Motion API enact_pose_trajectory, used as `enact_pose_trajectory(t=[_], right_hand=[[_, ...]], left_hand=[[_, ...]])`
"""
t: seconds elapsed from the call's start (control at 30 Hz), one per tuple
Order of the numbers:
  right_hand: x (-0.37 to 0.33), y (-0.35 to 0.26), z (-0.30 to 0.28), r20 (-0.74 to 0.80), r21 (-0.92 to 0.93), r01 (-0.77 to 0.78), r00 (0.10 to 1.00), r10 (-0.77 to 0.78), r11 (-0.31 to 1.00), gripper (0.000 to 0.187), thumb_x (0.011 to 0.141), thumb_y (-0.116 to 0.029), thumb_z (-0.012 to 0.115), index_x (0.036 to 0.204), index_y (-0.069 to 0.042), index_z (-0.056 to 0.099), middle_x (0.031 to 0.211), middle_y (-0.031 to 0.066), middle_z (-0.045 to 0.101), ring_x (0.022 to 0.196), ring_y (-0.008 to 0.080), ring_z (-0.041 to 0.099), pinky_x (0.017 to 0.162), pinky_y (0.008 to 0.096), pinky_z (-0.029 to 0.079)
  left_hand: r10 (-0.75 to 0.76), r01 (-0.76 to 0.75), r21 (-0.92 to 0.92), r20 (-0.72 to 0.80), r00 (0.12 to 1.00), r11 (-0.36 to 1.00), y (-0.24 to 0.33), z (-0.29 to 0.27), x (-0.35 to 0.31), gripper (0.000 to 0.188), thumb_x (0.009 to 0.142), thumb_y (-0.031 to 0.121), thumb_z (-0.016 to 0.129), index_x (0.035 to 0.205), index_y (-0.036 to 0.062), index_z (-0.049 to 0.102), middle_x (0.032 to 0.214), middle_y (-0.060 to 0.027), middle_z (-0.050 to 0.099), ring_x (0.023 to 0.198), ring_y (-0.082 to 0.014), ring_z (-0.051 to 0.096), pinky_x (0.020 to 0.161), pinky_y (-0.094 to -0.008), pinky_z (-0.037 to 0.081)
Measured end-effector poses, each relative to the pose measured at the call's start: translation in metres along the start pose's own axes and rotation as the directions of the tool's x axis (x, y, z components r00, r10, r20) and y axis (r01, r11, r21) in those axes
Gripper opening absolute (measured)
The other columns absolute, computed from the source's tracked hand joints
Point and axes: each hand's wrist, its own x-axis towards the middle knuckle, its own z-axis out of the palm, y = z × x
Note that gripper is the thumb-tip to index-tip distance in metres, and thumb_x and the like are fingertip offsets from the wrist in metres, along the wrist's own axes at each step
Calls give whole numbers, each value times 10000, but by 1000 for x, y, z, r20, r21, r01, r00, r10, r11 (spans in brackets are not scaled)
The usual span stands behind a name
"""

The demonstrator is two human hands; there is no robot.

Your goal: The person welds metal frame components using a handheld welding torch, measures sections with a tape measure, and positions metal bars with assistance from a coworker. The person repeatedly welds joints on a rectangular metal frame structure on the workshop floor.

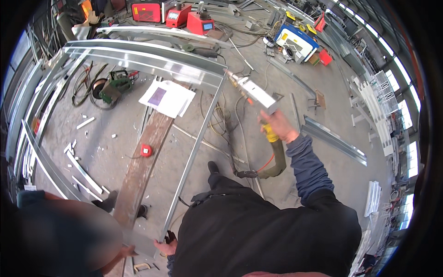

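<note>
Where the grey concrete floor spreads below my camera, a long metal frame takes up the left and middle of the scene. At its far right corner I have a handheld tool with a white body; its tip meets or sits just beside that corner, I cannot tell which. The right hand is wrapped around the yellow grip, and a thick olive hose bends down from it. The left hand is at the near end of the frame's right bar; I cannot tell how tightly its fingers close.

Inside the frame I see a rusty beam running from near to far, with a red tape measure on it and white papers at its far end. Left of the beam, a green machine sits among coiled cables, and pale offcuts litter the ground. A co-worker leans in at the near left.

Red machines line the far side of the workshop, and a blue-and-white machine stands far right. Nearer on the right I make out a metal channel on the ground, then white panels and bright windows along the wall.
</note>
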Motion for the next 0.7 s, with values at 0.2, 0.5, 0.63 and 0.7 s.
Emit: enact_pose_trajectory(t=[0.2,0.5,0.63,0.7], right_hand=[[138,-53,-83,-18,-55,182,983,-183,982,586,984,-511,724,1241,6,629,903,53,671,672,134,665,601,285,545],[383,-122,-113,177,-322,229,968,-179,918,538,907,-421,821,1166,23,663,840,23,646,691,108,642,613,298,533],[465,-140,-103,258,-440,415,908,-330,797,605,888,-387,824,1325,-1,662,892,65,711,736,169,690,704,336,552],[500,-138,-97,304,-460,567,823,-479,683,613,873,-366,824,1360,-33,657,950,110,740,797,225,711,770,354,552]], left_hand=[[100,-79,111,-199,975,991,-35,55,-7,634,830,524,809,1160,116,455,1158,-125,566,1004,-349,610,853,-497,526],[9,1,122,-82,997,993,-143,129,25,490,894,498,764,1023,83,537,920,-111,612,852,-359,619,843,-538,554],[-89,118,222,-137,987,968,-166,163,18,467,907,462,686,1024,16,610,1014,-180,702,942,-388,670,896,-567,562],[-201,213,232,-74,977,949,-161,169,17,475,907,444,654,1033,-12,615,1017,-198,706,947,-398,674,905,-566,566]])
